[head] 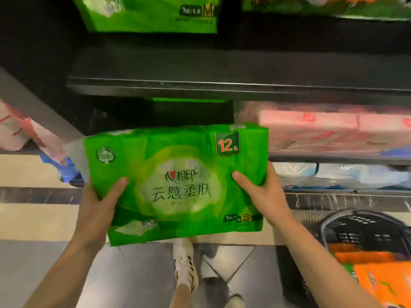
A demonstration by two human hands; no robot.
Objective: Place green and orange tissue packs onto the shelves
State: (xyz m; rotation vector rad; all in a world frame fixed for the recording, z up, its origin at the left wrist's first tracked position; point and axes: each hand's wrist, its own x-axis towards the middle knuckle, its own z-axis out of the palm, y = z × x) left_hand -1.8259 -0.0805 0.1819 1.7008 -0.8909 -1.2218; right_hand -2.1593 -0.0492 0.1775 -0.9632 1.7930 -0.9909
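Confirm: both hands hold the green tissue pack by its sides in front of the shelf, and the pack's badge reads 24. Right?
Not quite. The badge on the green tissue pack reads 12, not 24, as the head view shows near its top right corner. The rest holds: the left hand and right hand grip the pack by its sides in front of the shelf.

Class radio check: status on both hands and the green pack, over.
Left hand and right hand grip the green tissue pack by its sides. Pack held before the dark shelf. Nothing in the way.

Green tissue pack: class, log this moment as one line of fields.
left hand: grips green tissue pack | right hand: grips pack | place: before dark shelf | nearby: black basket
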